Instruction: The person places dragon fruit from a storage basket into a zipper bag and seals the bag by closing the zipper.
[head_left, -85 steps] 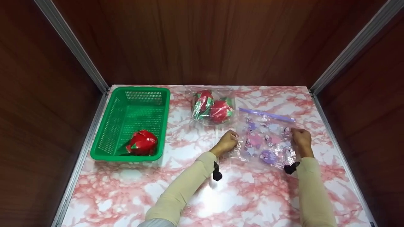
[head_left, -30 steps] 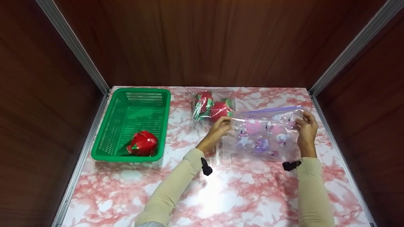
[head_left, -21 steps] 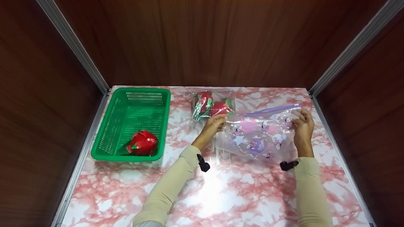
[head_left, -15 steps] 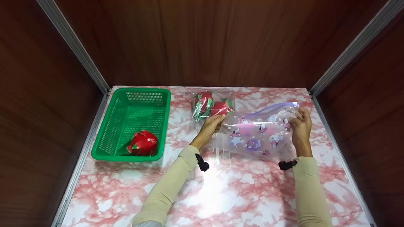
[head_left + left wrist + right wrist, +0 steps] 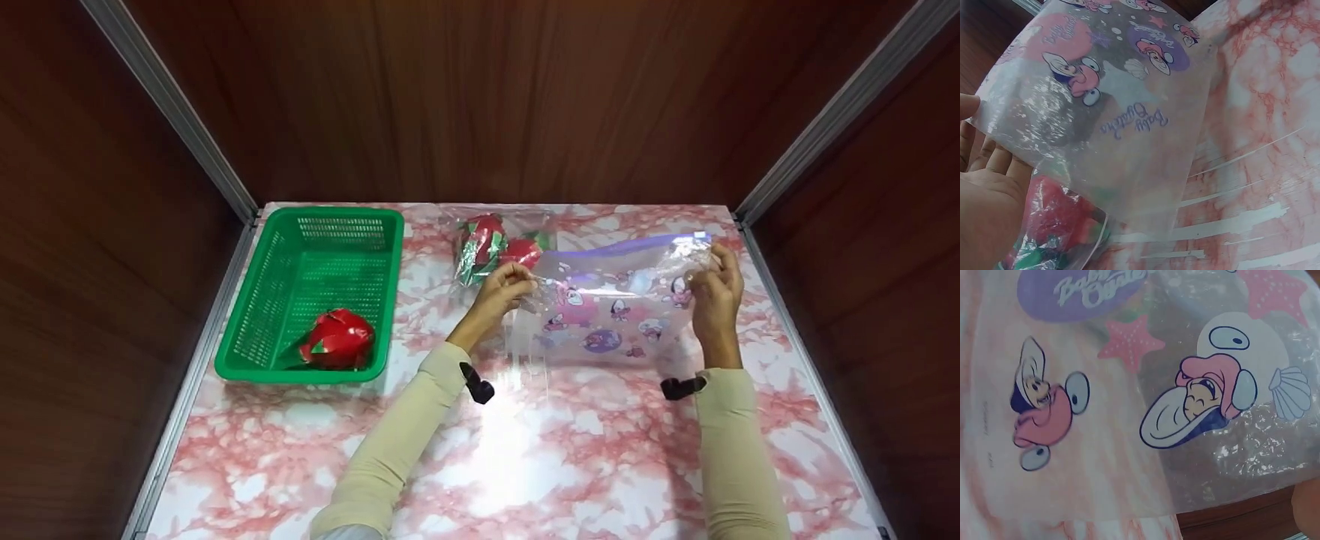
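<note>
Plainly, we see the printed plastic bag (image 5: 600, 322) right of centre in the head view, held between two hands. Its longer side, as it appears to us, runs across the frame, rising slightly to the right; the purple zip strip (image 5: 630, 244) faces the top of the frame, with its pale slider at the right end. At the bag's left edge, the left hand (image 5: 499, 298) pinches the plastic between thumb and fingers. The right hand (image 5: 716, 296) pinches the right edge, just below the slider; we can only make out a bit of it at the lower right of its wrist view. Behind the left hand, at upper centre, we find a clear bag (image 5: 452, 281) with red-and-green fruits (image 5: 486, 236). We also see a green basket (image 5: 300, 376) at left, another red fruit (image 5: 339, 339) in its lower right corner.
</note>
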A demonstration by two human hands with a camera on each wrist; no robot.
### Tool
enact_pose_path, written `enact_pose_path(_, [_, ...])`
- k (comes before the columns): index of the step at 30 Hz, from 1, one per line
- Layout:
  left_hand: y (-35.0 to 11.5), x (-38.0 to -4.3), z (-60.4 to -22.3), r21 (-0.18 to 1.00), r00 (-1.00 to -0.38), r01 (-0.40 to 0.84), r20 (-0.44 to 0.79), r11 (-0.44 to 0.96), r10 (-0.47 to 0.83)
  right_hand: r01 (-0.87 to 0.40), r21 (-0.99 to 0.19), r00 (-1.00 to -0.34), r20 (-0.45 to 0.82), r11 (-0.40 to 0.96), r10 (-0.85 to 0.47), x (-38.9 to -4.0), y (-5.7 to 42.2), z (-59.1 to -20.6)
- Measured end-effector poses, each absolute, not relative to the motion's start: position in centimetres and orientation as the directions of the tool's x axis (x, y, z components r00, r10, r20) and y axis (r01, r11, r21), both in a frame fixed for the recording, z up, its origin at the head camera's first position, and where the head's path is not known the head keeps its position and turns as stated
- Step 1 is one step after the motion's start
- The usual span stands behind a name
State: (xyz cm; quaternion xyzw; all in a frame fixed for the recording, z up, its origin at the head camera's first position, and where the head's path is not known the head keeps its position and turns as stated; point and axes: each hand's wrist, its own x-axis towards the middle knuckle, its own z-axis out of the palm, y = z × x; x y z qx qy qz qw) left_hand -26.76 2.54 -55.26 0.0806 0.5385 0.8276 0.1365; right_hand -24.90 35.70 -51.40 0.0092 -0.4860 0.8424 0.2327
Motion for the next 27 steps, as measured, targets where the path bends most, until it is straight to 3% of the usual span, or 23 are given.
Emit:
enact_pose_path(8, [1.4,-27.0,-54.5,0.894,-0.959,-0.104,0.026,-0.435,0.283,-0.388,-0.868,-0.889,0.264,-0.309,0.374,-25.2,35.4,-51.6])
enact_pose_path(15, [0.5,-27.2,-54.1,0.926,-0.965,-0.117,-0.021,-0.358,0.261,-0.385,-0.876,-0.906,0.301,-0.288,0.297,-25.4,34.4,-51.7])
enact_pose_path(27, [-1.0,-27.2,-54.2,0.939,-0.974,0.027,0.103,-0.343,0.204,-0.343,-0.915,-0.924,0.288,-0.214,0.249,-26.1,33.0,-50.9])
